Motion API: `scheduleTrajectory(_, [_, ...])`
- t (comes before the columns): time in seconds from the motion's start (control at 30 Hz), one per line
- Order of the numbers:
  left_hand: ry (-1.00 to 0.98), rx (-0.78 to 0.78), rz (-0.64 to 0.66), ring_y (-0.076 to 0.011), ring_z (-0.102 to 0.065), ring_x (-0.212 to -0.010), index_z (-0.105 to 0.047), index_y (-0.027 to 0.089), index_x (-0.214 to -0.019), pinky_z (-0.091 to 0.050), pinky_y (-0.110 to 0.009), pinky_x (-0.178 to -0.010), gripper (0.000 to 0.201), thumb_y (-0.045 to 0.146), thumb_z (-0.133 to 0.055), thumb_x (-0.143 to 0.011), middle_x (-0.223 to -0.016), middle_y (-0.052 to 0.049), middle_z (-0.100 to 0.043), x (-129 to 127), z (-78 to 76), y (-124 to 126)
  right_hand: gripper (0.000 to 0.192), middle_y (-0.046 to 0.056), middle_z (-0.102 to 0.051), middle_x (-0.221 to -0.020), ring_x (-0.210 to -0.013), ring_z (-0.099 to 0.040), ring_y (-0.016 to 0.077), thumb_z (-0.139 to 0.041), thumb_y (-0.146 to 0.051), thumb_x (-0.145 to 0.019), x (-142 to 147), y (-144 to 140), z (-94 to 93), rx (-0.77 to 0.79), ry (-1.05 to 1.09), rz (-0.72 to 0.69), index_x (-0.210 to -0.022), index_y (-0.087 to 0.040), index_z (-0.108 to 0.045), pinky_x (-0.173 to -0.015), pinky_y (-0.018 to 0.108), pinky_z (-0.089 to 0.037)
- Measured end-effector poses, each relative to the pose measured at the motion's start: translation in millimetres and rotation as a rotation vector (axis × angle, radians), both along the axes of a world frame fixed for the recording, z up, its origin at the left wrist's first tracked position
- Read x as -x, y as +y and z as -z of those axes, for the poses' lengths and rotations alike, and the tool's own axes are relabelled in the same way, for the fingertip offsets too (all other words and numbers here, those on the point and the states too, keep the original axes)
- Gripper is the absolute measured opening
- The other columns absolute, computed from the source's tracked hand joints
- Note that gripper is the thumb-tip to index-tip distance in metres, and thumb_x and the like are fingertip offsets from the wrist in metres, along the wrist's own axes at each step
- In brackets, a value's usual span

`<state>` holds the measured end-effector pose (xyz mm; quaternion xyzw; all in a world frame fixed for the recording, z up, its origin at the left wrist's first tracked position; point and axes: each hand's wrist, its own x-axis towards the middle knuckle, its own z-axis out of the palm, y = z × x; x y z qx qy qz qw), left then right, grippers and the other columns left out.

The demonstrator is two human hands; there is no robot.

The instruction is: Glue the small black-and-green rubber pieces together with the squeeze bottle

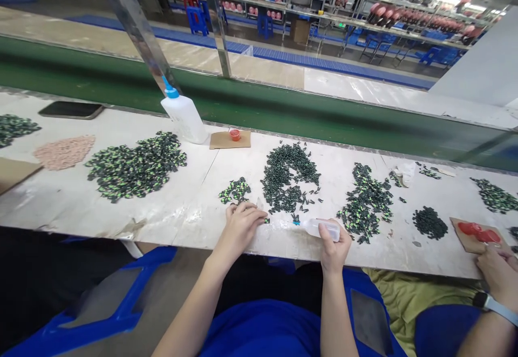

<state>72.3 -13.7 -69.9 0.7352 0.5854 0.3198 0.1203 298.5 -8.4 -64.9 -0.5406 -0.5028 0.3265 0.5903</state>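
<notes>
The small piece under the left hand (242, 225) is covered by its fingers, so its shape cannot be told. The right hand (334, 244) wraps the rear of the small squeeze bottle (319, 228), hiding that end. A dark green heap (14, 128) at the far left is cut by the picture's edge, as is another heap (497, 196) at the right. A co-worker's hand (499, 273) is cut off at the right edge. The single parts in each heap are too small to make out.
</notes>
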Motion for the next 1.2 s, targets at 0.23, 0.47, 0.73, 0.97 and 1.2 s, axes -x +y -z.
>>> scheduleTrajectory(0.23, [-0.053, 0.047, 0.017, -0.0201, -0.062, -0.094, -0.067, 0.025, -0.089, -0.030, -0.039, -0.084, 0.017, 0.012, -0.057, -0.085, -0.090, -0.001, -0.074, -18, 0.1, -8, 0.036, -0.003, -0.049, -0.044, -0.039, -0.042, 0.0106, -0.067, -0.050, -0.072, 16, 0, 6.2, 0.118, 0.109, -0.005, -0.058, -0.018, -0.059, -0.038, 0.023, -0.035])
scheduleTrajectory(0.47, [-0.166, 0.134, -0.049, -0.0210, -0.068, -0.085, -0.068, 0.023, -0.090, -0.034, -0.042, -0.086, 0.014, 0.012, -0.063, -0.081, -0.085, -0.002, -0.076, -19, 0.7, -7, 0.024, 0.002, -0.066, -0.061, -0.054, -0.058, 0.0153, -0.076, -0.039, -0.065, 27, -6, -4.9, 0.121, 0.009, -0.041, -0.068, -0.017, -0.066, -0.051, 0.025, -0.046])
scheduleTrajectory(0.73, [-0.205, 0.186, -0.099, -0.0229, -0.070, -0.087, -0.068, 0.023, -0.083, -0.035, -0.045, -0.089, 0.010, 0.014, -0.065, -0.079, -0.086, -0.002, -0.077, -20, 2.5, -6, 0.022, 0.002, -0.068, -0.061, -0.053, -0.060, 0.0148, -0.069, -0.037, -0.075, 27, -9, -0.8, 0.032, -0.220, -0.037, -0.070, -0.016, -0.069, -0.051, 0.024, -0.046])
scheduleTrajectory(0.97, [-0.213, 0.190, -0.108, -0.0231, -0.070, -0.088, -0.068, 0.023, -0.083, -0.037, -0.045, -0.089, 0.008, 0.017, -0.065, -0.079, -0.085, -0.002, -0.077, -21, 1.8, -6, 0.026, 0.001, -0.065, -0.058, -0.051, -0.057, 0.0138, -0.066, -0.041, -0.077, 29, -9, -1.1, 0.037, -0.280, -0.041, -0.069, -0.016, -0.067, -0.051, 0.024, -0.045])
scheduleTrajectory(1.2, [-0.229, 0.197, -0.108, -0.0238, -0.070, -0.085, -0.068, 0.022, -0.081, -0.037, -0.046, -0.090, 0.006, 0.017, -0.068, -0.077, -0.080, -0.002, -0.077, -20, 2.1, -4, 0.028, 0.000, -0.061, -0.056, -0.050, -0.054, 0.0128, -0.066, -0.042, -0.078, 32, -8, -2.0, 0.052, -0.270, -0.018, -0.067, -0.015, -0.065, -0.050, 0.023, -0.043])
